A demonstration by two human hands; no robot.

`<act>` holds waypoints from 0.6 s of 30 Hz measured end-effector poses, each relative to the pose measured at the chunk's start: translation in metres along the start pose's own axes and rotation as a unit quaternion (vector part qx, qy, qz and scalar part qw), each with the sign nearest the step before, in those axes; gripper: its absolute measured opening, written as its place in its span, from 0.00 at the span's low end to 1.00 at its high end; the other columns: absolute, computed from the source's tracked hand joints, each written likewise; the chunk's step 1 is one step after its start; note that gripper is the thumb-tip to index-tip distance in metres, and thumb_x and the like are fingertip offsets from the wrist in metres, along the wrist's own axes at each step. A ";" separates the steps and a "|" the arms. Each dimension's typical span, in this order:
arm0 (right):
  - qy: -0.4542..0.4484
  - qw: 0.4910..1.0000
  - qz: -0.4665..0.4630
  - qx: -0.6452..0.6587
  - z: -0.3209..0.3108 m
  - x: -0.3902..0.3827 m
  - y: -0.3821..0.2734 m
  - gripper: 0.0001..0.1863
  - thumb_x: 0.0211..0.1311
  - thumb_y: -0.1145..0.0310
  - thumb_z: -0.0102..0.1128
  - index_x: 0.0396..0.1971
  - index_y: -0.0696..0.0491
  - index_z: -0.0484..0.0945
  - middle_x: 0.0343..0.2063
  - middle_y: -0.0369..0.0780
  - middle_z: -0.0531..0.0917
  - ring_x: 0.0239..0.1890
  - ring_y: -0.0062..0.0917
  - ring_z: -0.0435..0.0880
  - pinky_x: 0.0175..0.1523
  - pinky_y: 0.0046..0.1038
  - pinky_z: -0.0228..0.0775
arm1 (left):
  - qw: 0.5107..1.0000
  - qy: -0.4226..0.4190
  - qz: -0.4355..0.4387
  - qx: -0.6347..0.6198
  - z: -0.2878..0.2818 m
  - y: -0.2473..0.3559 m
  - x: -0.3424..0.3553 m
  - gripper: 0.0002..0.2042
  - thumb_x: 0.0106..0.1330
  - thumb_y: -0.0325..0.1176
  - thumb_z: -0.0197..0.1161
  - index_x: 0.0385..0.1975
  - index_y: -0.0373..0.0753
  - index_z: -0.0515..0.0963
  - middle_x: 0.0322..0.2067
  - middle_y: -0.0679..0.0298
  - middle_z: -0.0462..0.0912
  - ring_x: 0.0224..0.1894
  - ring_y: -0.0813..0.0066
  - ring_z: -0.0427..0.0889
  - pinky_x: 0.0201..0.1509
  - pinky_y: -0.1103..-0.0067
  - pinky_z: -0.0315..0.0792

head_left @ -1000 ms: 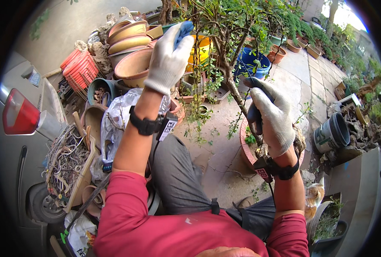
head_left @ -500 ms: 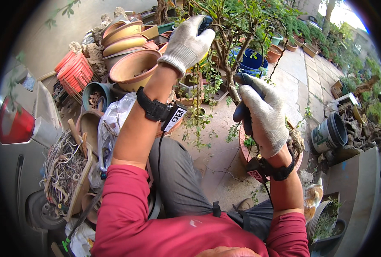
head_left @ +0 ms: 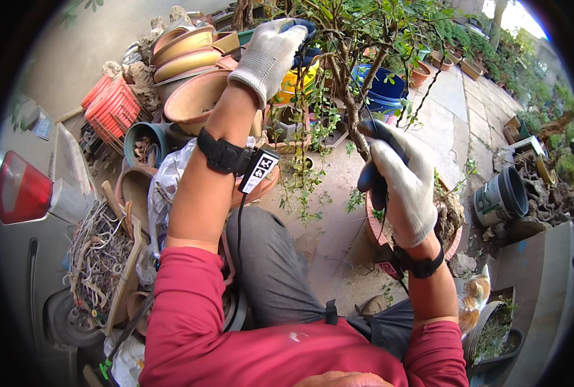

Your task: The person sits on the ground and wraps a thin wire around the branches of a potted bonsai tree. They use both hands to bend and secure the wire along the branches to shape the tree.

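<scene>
A leafy small tree (head_left: 355,106) with a forked woody trunk stands in a round terracotta pot (head_left: 374,226). My left hand (head_left: 273,53), in a pale glove with dark palm, is raised among the upper branches, fingers curled; what it grips is hidden. My right hand (head_left: 400,187), gloved alike, is closed beside the lower trunk on a thin dark wire (head_left: 362,107) that runs up along the tree.
Stacked planters (head_left: 184,61), red baskets (head_left: 113,113) and tangled wire (head_left: 97,251) crowd the left. Blue (head_left: 384,87) and yellow (head_left: 286,84) buckets stand behind the tree. An orange-and-white cat (head_left: 475,297) and a grey bucket (head_left: 498,197) are at right.
Over the last second my left hand has risen and shifted right into the branches. My right hand rose slightly, then dropped back a little, staying beside the trunk.
</scene>
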State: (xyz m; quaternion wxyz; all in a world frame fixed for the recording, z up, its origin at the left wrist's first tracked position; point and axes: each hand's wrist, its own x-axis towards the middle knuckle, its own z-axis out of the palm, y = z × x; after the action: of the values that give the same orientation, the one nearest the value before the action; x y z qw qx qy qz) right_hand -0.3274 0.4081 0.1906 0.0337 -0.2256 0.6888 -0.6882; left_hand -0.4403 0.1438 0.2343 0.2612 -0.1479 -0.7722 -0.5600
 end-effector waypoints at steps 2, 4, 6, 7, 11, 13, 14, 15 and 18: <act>0.017 0.999 0.021 0.024 0.001 -0.013 0.009 0.22 0.73 0.63 0.53 0.59 0.60 0.79 0.20 0.34 0.81 0.16 0.10 0.71 0.22 0.14 0.58 | 0.999 0.011 -0.039 -0.035 0.001 0.004 0.000 0.14 0.79 0.33 0.53 0.53 0.33 0.82 0.46 0.60 0.87 0.45 0.76 0.87 0.51 0.79 0.83; 0.029 0.998 0.038 0.035 0.003 -0.024 0.023 0.21 0.73 0.64 0.52 0.58 0.59 0.79 0.21 0.34 0.81 0.15 0.10 0.69 0.22 0.15 0.58 | 1.000 0.011 -0.013 0.008 0.002 0.007 -0.001 0.13 0.76 0.33 0.56 0.50 0.34 0.84 0.40 0.62 0.88 0.40 0.78 0.87 0.46 0.80 0.82; 0.052 0.995 0.066 0.062 0.008 -0.031 0.040 0.19 0.73 0.66 0.52 0.57 0.59 0.79 0.21 0.35 0.82 0.14 0.10 0.67 0.20 0.15 0.57 | 0.997 0.006 0.030 0.076 0.000 0.011 -0.002 0.11 0.74 0.31 0.58 0.45 0.32 0.84 0.35 0.61 0.89 0.32 0.78 0.88 0.38 0.81 0.82; 0.057 0.991 0.085 0.081 0.010 -0.033 0.049 0.19 0.74 0.66 0.51 0.57 0.59 0.80 0.22 0.35 0.82 0.14 0.10 0.67 0.20 0.15 0.57 | 0.996 0.003 0.033 0.081 0.000 0.012 -0.003 0.11 0.74 0.30 0.58 0.45 0.32 0.84 0.35 0.61 0.89 0.34 0.77 0.89 0.40 0.80 0.83; 0.061 0.986 0.108 0.115 0.015 -0.030 0.075 0.17 0.75 0.69 0.51 0.57 0.59 0.79 0.23 0.36 0.83 0.14 0.10 0.67 0.20 0.15 0.57 | 1.000 0.011 -0.020 -0.009 0.004 0.014 -0.002 0.10 0.74 0.28 0.59 0.45 0.33 0.84 0.36 0.62 0.89 0.34 0.77 0.89 0.42 0.79 0.84; 0.075 0.985 0.099 0.118 0.016 -0.024 0.082 0.18 0.75 0.70 0.51 0.58 0.59 0.79 0.23 0.36 0.83 0.14 0.10 0.67 0.20 0.15 0.56 | 1.000 0.016 -0.026 0.006 0.005 0.013 0.000 0.10 0.74 0.28 0.59 0.46 0.33 0.84 0.36 0.62 0.89 0.34 0.77 0.89 0.42 0.79 0.84; 0.084 0.984 0.091 0.125 0.017 -0.020 0.084 0.18 0.75 0.70 0.51 0.58 0.59 0.79 0.23 0.35 0.83 0.14 0.09 0.67 0.20 0.15 0.56 | 0.999 0.016 -0.028 0.011 0.004 0.012 0.001 0.10 0.73 0.28 0.59 0.46 0.33 0.84 0.36 0.62 0.89 0.34 0.77 0.89 0.42 0.79 0.84; 0.090 0.984 0.080 0.133 0.017 -0.016 0.084 0.18 0.75 0.70 0.51 0.59 0.59 0.79 0.23 0.35 0.83 0.14 0.09 0.66 0.20 0.15 0.56 | 1.000 0.010 -0.023 0.001 0.003 0.010 0.002 0.10 0.73 0.28 0.59 0.46 0.33 0.84 0.36 0.62 0.89 0.34 0.77 0.89 0.41 0.79 0.84; 0.076 0.984 0.055 0.149 0.019 -0.002 0.084 0.19 0.75 0.71 0.51 0.60 0.60 0.77 0.24 0.36 0.84 0.16 0.10 0.69 0.21 0.15 0.59 | 1.000 -0.003 -0.001 0.007 -0.001 0.004 0.009 0.10 0.72 0.27 0.60 0.46 0.33 0.85 0.34 0.62 0.89 0.34 0.77 0.88 0.40 0.79 0.82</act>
State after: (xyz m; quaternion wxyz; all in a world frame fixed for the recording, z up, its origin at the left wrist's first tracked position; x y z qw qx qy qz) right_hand -0.3408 0.3875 0.1084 0.0527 -0.1268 0.5909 -0.7950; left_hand -0.4447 0.1436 0.2430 0.2595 -0.1465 -0.7772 -0.5542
